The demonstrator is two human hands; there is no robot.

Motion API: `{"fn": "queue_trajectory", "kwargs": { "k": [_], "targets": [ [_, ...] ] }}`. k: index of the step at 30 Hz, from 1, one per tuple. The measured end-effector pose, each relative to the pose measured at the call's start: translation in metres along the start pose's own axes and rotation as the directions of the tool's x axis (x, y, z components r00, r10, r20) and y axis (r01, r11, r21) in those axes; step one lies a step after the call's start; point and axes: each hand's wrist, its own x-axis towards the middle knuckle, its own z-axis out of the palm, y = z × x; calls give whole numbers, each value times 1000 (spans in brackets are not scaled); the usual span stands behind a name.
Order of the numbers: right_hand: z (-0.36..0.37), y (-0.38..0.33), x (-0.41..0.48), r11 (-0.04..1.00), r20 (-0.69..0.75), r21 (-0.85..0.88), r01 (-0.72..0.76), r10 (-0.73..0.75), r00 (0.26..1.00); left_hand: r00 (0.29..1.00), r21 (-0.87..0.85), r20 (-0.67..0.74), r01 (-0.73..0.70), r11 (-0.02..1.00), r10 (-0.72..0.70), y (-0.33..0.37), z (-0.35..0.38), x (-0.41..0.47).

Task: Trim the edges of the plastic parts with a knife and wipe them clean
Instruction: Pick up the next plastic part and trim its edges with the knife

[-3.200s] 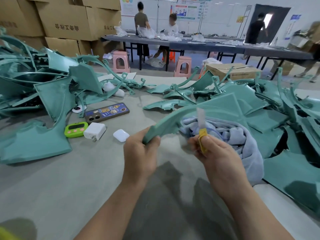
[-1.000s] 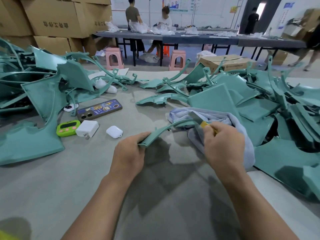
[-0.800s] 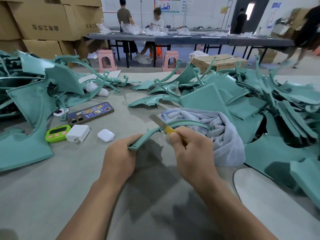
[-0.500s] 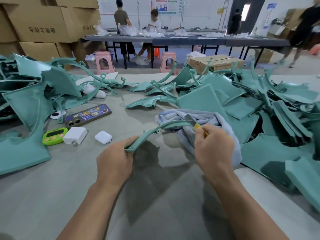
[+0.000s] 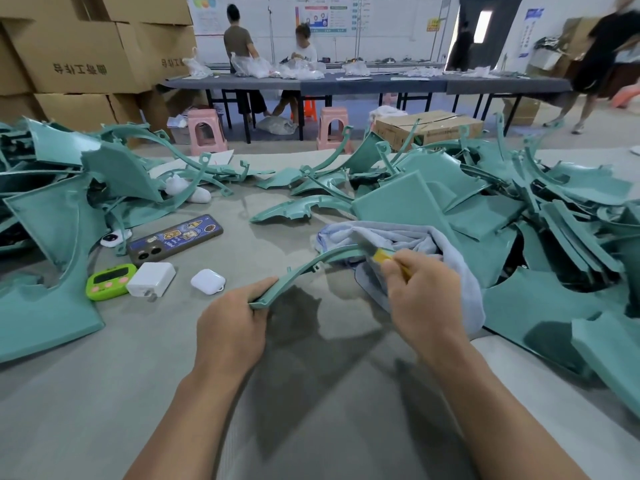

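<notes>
Left hand (image 5: pixel 233 318), forearm extended over the grey table (image 5: pixel 104 382), pinches the near end of the curved teal plastic strip (image 5: pixel 308 265) between thumb and curled fingers. Right hand (image 5: pixel 424 296) is curled around a yellow-handled knife (image 5: pixel 381 254). Its blurred blade meets the strip's far end, over the pale blue towel (image 5: pixel 415 239).

Before you:
Your curved teal plastic strip (image 5: pixel 301 267) sits centre, pale blue cloth (image 5: pixel 408 237) at its right end, white earbud case (image 5: pixel 207 281) to its left.
</notes>
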Motion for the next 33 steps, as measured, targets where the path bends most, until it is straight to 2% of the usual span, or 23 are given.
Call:
{"fn": "queue_trajectory", "kwargs": {
  "k": [3, 5, 9, 11, 14, 16, 18, 20, 24, 28, 31, 33],
  "targets": [
    [7, -22, -22, 970, 157, 108, 218, -234, 960, 1000, 13, -6, -12, 1000, 12, -2, -1, -1],
    [13, -25, -25, 954, 221, 106, 281, -298, 929, 1000, 21, 8, -8, 1000, 8, -1, -1, 0],
    [8, -8, -7, 996, 106, 27, 85, -87, 990, 1000, 12, 6, -8, 1000, 8, 1, -1, 0],
    [2, -3, -5, 993, 48, 53, 104, -106, 993, 1000, 10, -11, -12, 1000, 12, 1, 0, 1],
    [5, -14, -18, 970, 135, 98, 224, -236, 962, 999, 35, -9, -35, 999, 35, 1, 0, 0],
    [9, -20, -22, 958, 178, 49, 281, -285, 942, 999, 39, -5, -51, 998, 51, -1, 0, 1],
    [10, -20, -17, 972, 138, -7, 237, -233, 963, 998, 47, -1, -57, 997, 57, 1, 0, 1],
    [8, -18, -16, 981, 106, 38, 192, -195, 975, 998, 23, -22, -63, 998, 64, 3, 0, 1],
    [8, -23, -22, 966, 170, 42, 256, -260, 951, 997, 12, -31, -63, 998, 64, 3, -1, 1],
    [4, -21, -14, 984, 98, 34, 176, -178, 979, 999, 29, -7, -33, 999, 33, 4, -1, 2],
    [6, -22, -21, 973, 145, 117, 197, -213, 966, 999, 19, -7, -34, 999, 34, 3, -1, 1],
    [9, -21, -20, 985, 132, 86, 152, -163, 978, 999, 14, -10, -40, 999, 40, 4, -2, 1]
  ]
}}
